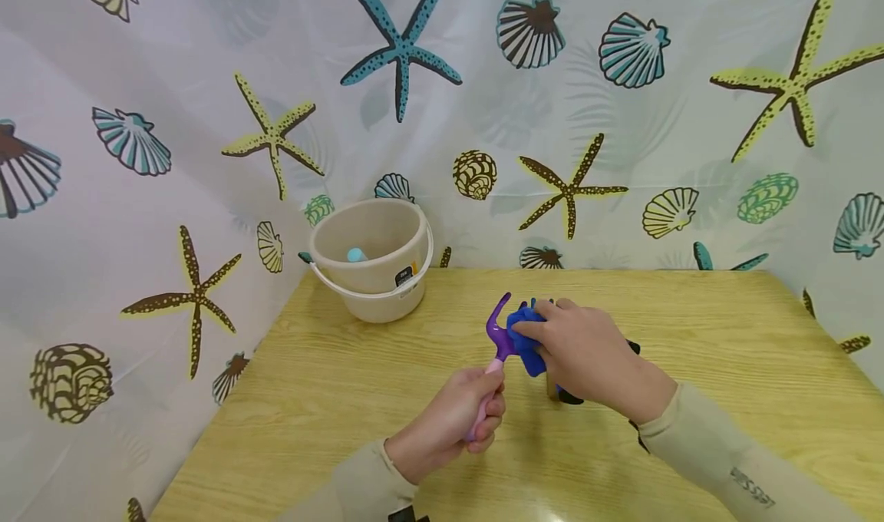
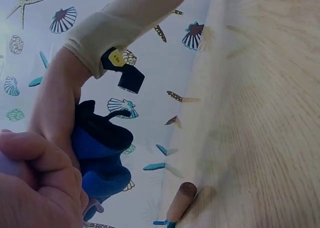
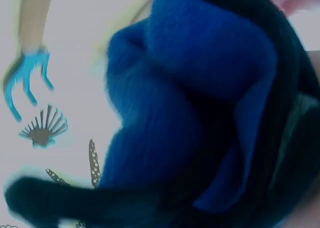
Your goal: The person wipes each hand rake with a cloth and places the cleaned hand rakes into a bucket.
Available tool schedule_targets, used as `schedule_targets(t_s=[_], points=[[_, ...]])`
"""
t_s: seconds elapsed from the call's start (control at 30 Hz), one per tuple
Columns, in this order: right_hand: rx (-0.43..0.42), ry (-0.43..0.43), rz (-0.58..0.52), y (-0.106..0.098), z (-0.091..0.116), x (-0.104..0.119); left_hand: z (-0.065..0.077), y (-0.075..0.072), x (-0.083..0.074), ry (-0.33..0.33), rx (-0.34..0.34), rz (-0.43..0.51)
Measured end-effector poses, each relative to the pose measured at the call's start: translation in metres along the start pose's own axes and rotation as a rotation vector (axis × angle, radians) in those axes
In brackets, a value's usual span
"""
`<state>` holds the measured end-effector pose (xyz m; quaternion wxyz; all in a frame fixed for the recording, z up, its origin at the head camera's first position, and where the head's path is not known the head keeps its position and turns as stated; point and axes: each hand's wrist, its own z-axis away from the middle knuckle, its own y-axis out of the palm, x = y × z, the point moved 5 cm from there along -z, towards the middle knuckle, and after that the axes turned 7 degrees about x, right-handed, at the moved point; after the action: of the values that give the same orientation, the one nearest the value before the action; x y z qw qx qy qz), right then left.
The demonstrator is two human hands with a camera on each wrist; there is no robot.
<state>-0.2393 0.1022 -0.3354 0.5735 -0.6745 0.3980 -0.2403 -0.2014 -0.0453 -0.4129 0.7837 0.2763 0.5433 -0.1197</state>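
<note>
My left hand (image 1: pixel 464 413) grips the pink handle of a small hand rake (image 1: pixel 499 338), its purple curved prong pointing up. A blue cloth (image 1: pixel 528 353) with black edging is bunched in my right hand (image 1: pixel 587 345) and pressed against the rake's purple head, hiding part of it. Black edging and blue folds of the cloth fill much of the right wrist view. Behind the right hand lies a second hand rake (image 3: pixel 32 68) with light-blue tines and a wooden handle; the hand and cloth cover most of it in the head view.
A beige bucket (image 1: pixel 380 288) with a white handle stands at the back left of the wooden table (image 1: pixel 345 399), a light-blue item (image 1: pixel 356 255) inside it. A white curtain (image 1: pixel 442 138) printed with shells and starfish surrounds the table at the back and sides.
</note>
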Motion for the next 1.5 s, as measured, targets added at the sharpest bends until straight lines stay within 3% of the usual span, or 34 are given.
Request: schedule_targets(t_s=[0.13,0.3,0.57,0.7,0.83,1.0,1.17,1.3,1.5], points=[[0.069,-0.056,-0.142,0.000,0.003,0.006,-0.002,0.001,0.002,-0.002,0.022,-0.009],[0.072,-0.115,-0.197,-0.003,0.004,0.015,-0.006,0.001,0.005,0.004,0.028,-0.006],[0.138,-0.005,-0.145,0.007,-0.002,0.009,-0.008,0.001,0.011,0.003,0.020,-0.055],[0.101,-0.006,-0.059,0.006,-0.008,0.008,-0.007,0.001,0.010,-0.015,0.011,-0.107],[0.061,0.001,0.009,0.001,-0.014,0.007,-0.004,0.007,0.009,-0.059,0.068,-0.163],[0.153,0.000,-0.066,0.001,-0.012,0.007,-0.003,0.012,0.013,-0.090,0.106,-0.165],[0.245,-0.050,-0.140,-0.005,0.000,0.013,-0.008,0.005,0.015,-0.072,0.058,-0.132],[0.251,-0.041,-0.146,-0.005,0.005,0.013,-0.011,0.002,0.015,-0.054,0.047,-0.127],[0.203,-0.001,-0.095,-0.004,-0.005,0.011,-0.009,0.006,0.015,-0.052,0.063,-0.130]])
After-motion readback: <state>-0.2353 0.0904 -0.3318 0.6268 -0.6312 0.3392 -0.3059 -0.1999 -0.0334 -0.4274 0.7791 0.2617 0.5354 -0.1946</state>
